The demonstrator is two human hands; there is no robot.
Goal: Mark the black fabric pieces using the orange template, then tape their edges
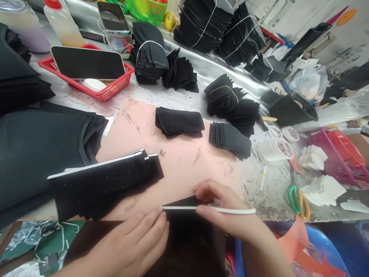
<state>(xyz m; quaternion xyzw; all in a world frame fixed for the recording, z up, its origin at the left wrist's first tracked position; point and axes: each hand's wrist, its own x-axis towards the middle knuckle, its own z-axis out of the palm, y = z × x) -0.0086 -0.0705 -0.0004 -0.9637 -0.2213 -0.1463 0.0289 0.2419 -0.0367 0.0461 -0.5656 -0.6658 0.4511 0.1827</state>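
A black fabric piece [184, 223] lies at the near table edge and hangs over it. Along its upper edge runs a narrow white strip [178, 208], whose loose end curves out to the right. My left hand [141, 238] presses its fingers together at the strip's left end, on the piece; its thumb is hidden. Between thumb and curled fingers, my right hand [221, 207] pinches the strip midway along the piece. To the left lies a fanned stack of black pieces [106, 181] with white strips along their top edges. Farther back sits a stack of plain black pieces [180, 121].
A pink work sheet [184, 161] covers the table's middle. Folded black bundles [230, 140] stand behind it. Large dark pieces [43, 154] fill the left side. A red basket [115, 90] holds a phone. Scissors [298, 202] and white tape rolls [275, 149] are at right.
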